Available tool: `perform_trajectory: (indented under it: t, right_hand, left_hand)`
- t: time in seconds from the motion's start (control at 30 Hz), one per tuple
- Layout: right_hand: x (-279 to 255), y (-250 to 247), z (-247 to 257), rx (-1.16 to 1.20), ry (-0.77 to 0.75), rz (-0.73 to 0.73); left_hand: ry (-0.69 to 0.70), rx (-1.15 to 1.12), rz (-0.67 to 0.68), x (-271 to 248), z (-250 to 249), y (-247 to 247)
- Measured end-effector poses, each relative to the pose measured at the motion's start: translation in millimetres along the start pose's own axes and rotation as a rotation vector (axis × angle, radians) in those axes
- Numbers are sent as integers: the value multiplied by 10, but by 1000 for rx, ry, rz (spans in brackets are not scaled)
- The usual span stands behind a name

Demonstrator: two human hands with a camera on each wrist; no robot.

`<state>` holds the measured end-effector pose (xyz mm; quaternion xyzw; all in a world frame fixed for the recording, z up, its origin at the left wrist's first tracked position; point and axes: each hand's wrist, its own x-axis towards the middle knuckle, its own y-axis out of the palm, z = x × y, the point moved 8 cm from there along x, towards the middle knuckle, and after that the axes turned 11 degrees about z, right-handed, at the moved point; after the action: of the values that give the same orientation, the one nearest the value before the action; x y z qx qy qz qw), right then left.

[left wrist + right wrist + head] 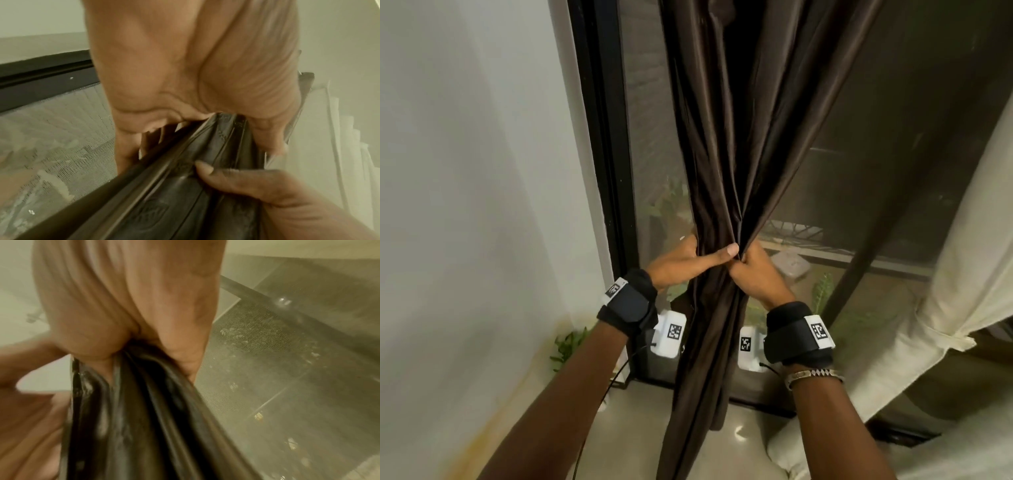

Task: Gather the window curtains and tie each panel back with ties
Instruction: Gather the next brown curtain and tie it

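The window (654, 137), dark-framed and screened, fills the upper middle of the head view, with a pale wall at the left and a cream curtain (945, 291) hanging at the right edge. Down the centre falls the brown curtain (726, 137), its folds drawn in from above to a narrow waist just below mid-frame, then dropping loose to the floor at the bottom. At that waist the two hands meet: the left hand (681, 262) wraps the bunch from the left, thumb laid across the front, and the right hand (755, 274) is clenched on it from the right, knuckles touching the thumb tip. I'd call this the gathering step, nearly done. No tie shows anywhere, so next one hand must hold the bundle alone while the other fetches one.
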<state>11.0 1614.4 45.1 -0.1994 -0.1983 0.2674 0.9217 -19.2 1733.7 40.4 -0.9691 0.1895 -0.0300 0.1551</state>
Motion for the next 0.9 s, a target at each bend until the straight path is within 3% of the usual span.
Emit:
perform_trajectory:
  t: [0.13, 0.27, 0.33, 0.53, 0.7, 0.9]
  right_hand:
    - [-117, 79, -590, 78, 169, 54]
    - [-244, 293, -616, 49, 205, 222]
    - [-269, 319, -622, 104, 186, 188]
    - [-413, 320, -734, 323, 190, 25]
    - [-538, 258, -905, 399, 297, -52]
    - [-567, 293, -961, 411, 337, -24]
  left_hand:
    - [-80, -64, 121, -54, 212, 304]
    - [-172, -88, 71, -84, 497, 443]
    - [-226, -8, -12, -129, 508, 402]
    - [-88, -125, -84, -294, 485, 361]
    - [-62, -28, -410, -660, 943, 227]
    - [-167, 248, -335, -717, 1228, 587]
